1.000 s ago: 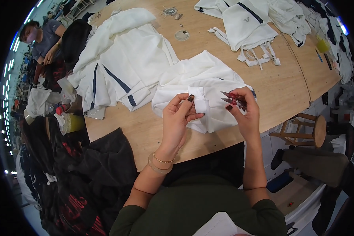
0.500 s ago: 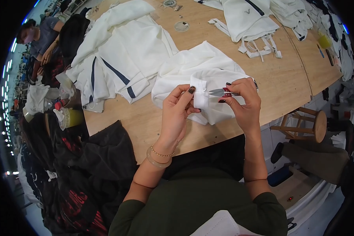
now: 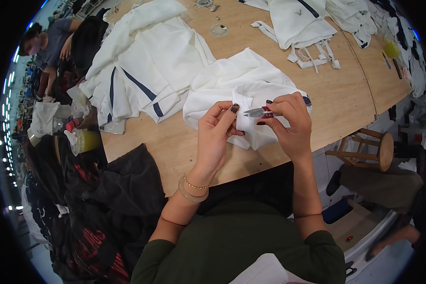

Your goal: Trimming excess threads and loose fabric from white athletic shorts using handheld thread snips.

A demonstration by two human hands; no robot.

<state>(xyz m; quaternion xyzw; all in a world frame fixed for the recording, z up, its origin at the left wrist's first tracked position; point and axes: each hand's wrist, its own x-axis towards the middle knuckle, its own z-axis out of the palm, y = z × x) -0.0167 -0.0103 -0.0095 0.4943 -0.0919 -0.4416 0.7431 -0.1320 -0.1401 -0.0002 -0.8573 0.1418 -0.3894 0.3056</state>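
**Snips pointing left at the white cloth**

I am holding small red-handled snips (image 3: 259, 112) in my right hand (image 3: 291, 124), fingers clamped on the handle. Their long axis is lying level, blades pointing left toward my left hand (image 3: 214, 137), whose fingers are pinching a fold of the white garment (image 3: 241, 87) above the wooden worktop (image 3: 345, 102).

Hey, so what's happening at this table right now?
A person at a wooden table holds up a fold of a white garment with the left hand. The right hand holds small red-handled thread snips, their blades pointing at the pinched fabric. More white garments with dark stripes lie spread across the table, and dark clothing is heaped at its left edge. Another person sits at the far left.
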